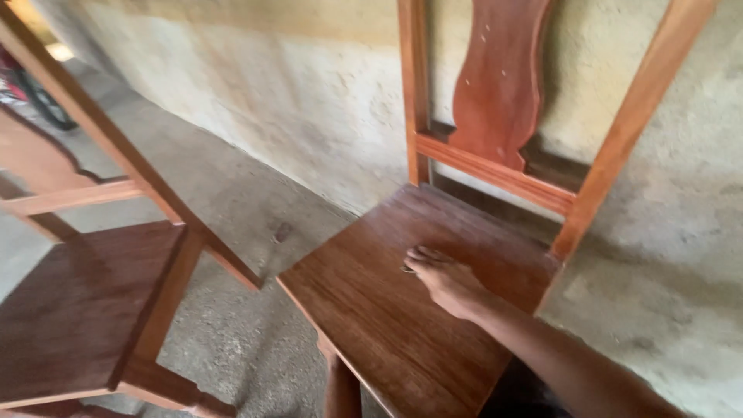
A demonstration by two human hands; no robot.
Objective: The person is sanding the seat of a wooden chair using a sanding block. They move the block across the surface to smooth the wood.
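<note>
Wheel (35, 101): dark, blurred, far up and left of the hand, at the frame's top-left corner, partly cut off.
Second chair (77, 310): well left of the hand, apart from it; reddish-brown seat low at the left edge, slanted back post rising toward the top-left corner, curved panel above a rail.
Floor (232, 193): grey, rough concrete, showing in the gap between the two chairs, left of the hand.
Front leg (340, 387): below and left of the hand, under the seat's near corner, turned wood, mostly cut off by the frame.
Seat (371, 302): brown varnished board with visible grain, directly under the hand, spreading left and toward the camera from it.
Right hand (449, 282): laid palm down on the seat, touching it; fingers close together and stretched out flat toward the left, gripping nothing; a small dark bit shows at the fingertips, too small to tell what.
Splat (499, 77): above the hand, dark red shaped panel of the chair back, standing on a lighter cross rail.
Back posts (635, 116): lighter orange wood, one above-left and one above-right of the hand.
Forearm (565, 356): bare, running from the hand down to the lower right.
Wall (681, 232): pale, mottled plaster behind the chair back, right of the hand.
Left hand: out of view.
</note>
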